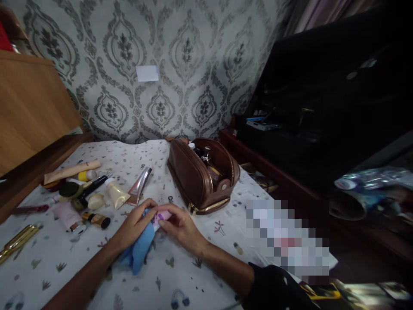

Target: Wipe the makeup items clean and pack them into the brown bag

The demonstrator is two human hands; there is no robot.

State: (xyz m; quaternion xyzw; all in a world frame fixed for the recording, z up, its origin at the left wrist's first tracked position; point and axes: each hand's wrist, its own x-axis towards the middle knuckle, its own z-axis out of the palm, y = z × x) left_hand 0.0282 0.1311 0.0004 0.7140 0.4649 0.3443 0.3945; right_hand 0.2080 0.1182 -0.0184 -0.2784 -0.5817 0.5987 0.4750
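My left hand point(134, 224) is closed on a blue cloth point(139, 251) that hangs down from it onto the bedsheet. My right hand point(180, 226) pinches a small pink and white tube point(162, 215), and the cloth touches the tube's left end. Both hands meet over the patterned sheet point(180, 275), just in front of a brown leather toiletry bag point(196, 176). The bag stands unzipped with bottles showing inside it.
Several cosmetics lie at the left: a beige tube point(71, 171), a silver tube point(139, 185), a cream tube point(116, 194), a black brush point(92, 188), a small brown bottle point(97, 220), gold sticks point(17, 241). A wooden headboard point(29, 107) rises left. A dark cabinet point(322, 129) stands right.
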